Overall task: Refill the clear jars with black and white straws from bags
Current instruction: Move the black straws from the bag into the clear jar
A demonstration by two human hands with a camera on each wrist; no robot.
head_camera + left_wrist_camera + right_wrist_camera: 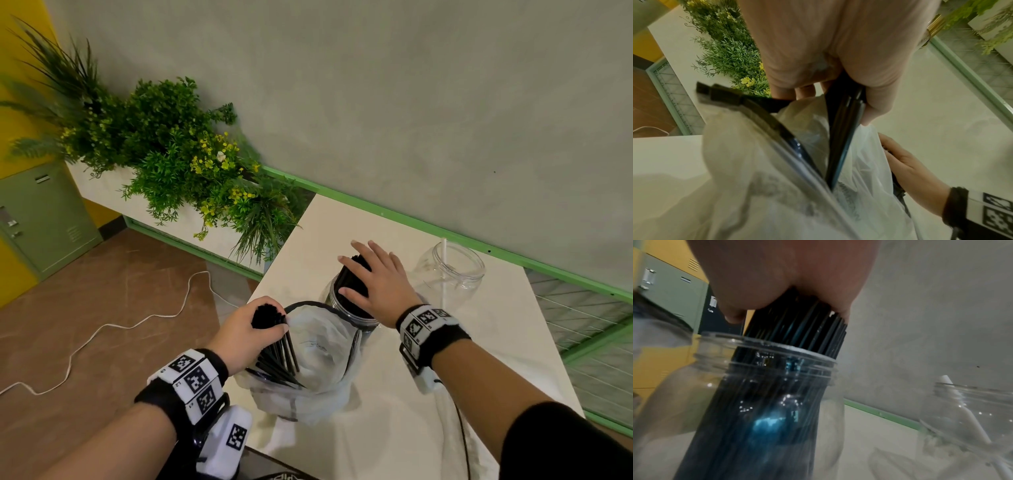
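My left hand (270,323) grips a bundle of black straws (286,356) standing in a clear plastic bag (318,346) at the table's near left. The left wrist view shows that hand (838,100) curled round the straws (840,133) inside the bag (756,178). My right hand (373,277) lies flat, fingers straight, on top of black straws (349,281) packed upright in a clear jar (368,325). From the right wrist, the palm (787,272) presses the straw tops (801,327) above the jar's rim (777,353). A second clear jar (452,274) holds one white straw (444,270).
The white table (496,342) stands against a grey wall with green trim. A planter of green plants (178,150) sits beyond its left edge, with a green locker (41,212) further left. A white cable (102,329) runs across the brown floor. A black cable (460,431) trails from my right wrist.
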